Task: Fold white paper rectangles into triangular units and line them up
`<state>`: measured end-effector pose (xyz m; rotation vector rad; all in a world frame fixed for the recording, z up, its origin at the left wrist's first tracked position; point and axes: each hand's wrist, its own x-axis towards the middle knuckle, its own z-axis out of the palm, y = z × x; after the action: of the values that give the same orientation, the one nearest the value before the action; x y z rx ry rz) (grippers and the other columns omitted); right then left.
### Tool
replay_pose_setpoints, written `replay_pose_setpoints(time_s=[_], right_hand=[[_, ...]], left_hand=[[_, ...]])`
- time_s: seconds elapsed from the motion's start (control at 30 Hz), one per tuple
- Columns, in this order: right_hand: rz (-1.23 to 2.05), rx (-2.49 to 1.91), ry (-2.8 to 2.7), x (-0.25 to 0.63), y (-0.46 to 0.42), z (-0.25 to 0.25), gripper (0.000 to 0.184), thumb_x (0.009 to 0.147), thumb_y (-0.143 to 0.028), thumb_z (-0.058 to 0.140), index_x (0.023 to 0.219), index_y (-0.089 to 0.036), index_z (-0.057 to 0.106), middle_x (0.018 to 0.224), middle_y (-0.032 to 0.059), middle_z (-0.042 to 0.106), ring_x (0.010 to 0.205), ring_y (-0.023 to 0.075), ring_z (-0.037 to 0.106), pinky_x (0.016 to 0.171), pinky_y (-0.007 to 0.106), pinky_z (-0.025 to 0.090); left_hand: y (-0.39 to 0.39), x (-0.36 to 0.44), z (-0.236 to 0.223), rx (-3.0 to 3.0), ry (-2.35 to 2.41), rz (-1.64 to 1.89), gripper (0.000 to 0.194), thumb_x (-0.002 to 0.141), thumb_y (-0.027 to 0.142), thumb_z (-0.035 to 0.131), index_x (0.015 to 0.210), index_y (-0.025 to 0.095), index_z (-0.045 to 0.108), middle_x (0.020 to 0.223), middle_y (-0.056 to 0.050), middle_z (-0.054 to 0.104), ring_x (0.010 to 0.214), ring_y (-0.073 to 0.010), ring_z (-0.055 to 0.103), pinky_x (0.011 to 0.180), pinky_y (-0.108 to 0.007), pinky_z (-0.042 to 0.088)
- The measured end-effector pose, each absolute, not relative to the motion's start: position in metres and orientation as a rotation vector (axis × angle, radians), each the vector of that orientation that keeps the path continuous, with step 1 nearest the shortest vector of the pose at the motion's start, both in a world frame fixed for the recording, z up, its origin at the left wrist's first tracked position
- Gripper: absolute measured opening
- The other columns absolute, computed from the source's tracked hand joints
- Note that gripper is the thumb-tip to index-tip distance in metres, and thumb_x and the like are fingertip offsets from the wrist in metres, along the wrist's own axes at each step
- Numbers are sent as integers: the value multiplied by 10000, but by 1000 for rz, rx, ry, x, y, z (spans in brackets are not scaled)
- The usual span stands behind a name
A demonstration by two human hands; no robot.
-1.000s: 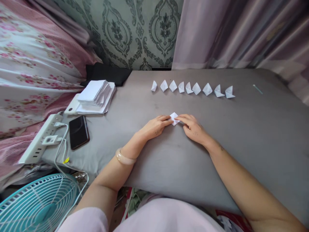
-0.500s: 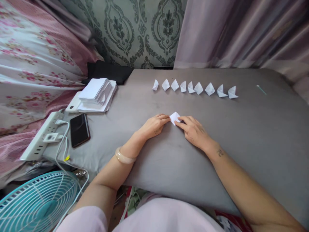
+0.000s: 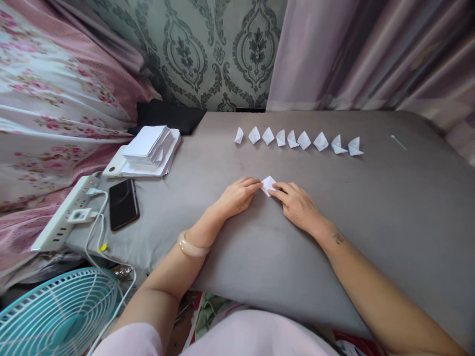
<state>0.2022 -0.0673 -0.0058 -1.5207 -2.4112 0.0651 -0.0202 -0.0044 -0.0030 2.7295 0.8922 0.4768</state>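
Note:
A small white folded paper (image 3: 268, 185), diamond-shaped from above, lies on the grey cloth-covered table (image 3: 208, 163) in front of me. My left hand (image 3: 241, 194) has its fingertips closed on the paper's left corner. On the opposite side my right hand (image 3: 298, 201) grips the right corner, with the thumb on the near edge and the index finger on the far edge. Farther back stands a row of several folded paper boats (image 3: 321, 141), some tilted to show a raised peak.
At the left is a stack of white paper (image 3: 146, 146) over a white flat object. Nearby are a black phone (image 3: 123, 204), a power strip (image 3: 65, 217) with cables, and a turquoise fan (image 3: 70, 316). A thin pale stick (image 3: 399, 142) lies at the far right.
The view has tipped slightly, so everything sits a little lower. Both hands stay at the folded paper's two sides, with hardly any visible shift.

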Motion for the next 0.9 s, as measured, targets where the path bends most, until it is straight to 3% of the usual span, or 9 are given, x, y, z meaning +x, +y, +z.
replay_pose_setpoints(time_s=[0.1,0.23,0.47,0.6,0.9], right_hand=[[89,-1496,-2384,203,-66,-7,484,848,-16,393,1214,-222,634,1260,62,611,1061,238,523,924,386,456],[139,-1523,-2276,202,-60,-7,466,849,-29,387,1202,-212,630,1211,62,627,1017,229,529,914,370,455],[66,-1690,-2283,194,-45,-16,517,854,-50,383,1320,-182,565,1177,141,577,965,271,496,842,415,449],[55,-1664,-2277,196,-44,-20,490,873,-70,367,1308,-169,571,1179,139,574,981,270,494,858,419,451],[123,-1495,-2270,201,-61,-17,500,831,-15,351,1258,-132,581,1247,154,574,1135,270,486,980,430,442]], left_hand=[[-11,-10,-1,2775,916,400,460,986,420,328,1318,165,519,1273,-122,579,1178,-251,519,973,-399,440],[-20,-2,5,2841,988,290,541,979,509,255,1363,207,488,1216,-128,564,1128,-267,507,940,-413,417],[-19,2,1,2891,956,320,523,987,459,264,1349,151,484,1282,-161,503,1192,-283,449,1019,-435,375],[-15,3,1,2894,830,304,489,995,395,292,1267,70,536,1229,-164,540,1142,-245,489,1046,-366,378],[-14,3,2,2967,909,253,441,995,397,299,1268,153,544,1171,-133,579,1062,-241,540,946,-389,431]])
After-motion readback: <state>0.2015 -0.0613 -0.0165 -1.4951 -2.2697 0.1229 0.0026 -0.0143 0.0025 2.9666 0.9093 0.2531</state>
